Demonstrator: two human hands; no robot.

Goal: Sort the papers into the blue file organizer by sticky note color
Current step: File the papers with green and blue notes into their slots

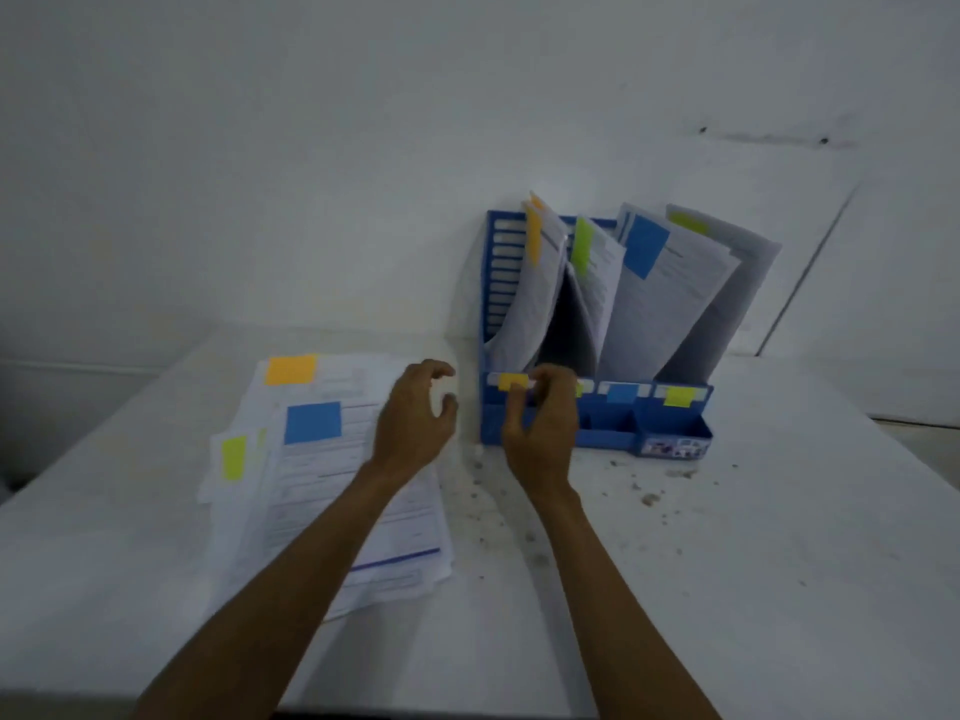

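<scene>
Right hand at blue file organizer, perhaps in contact.

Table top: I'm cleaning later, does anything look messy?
Yes. Dark crumbs are scattered on the table in front of the blue file organizer, and the unsorted paper pile left of it lies fanned out, not squared.

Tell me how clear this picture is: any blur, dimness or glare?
Head view: dim, flat, bluish light; soft throughout, so print on the papers is unreadable; no glare on the table; note colours on the organizer are distinct.
</scene>
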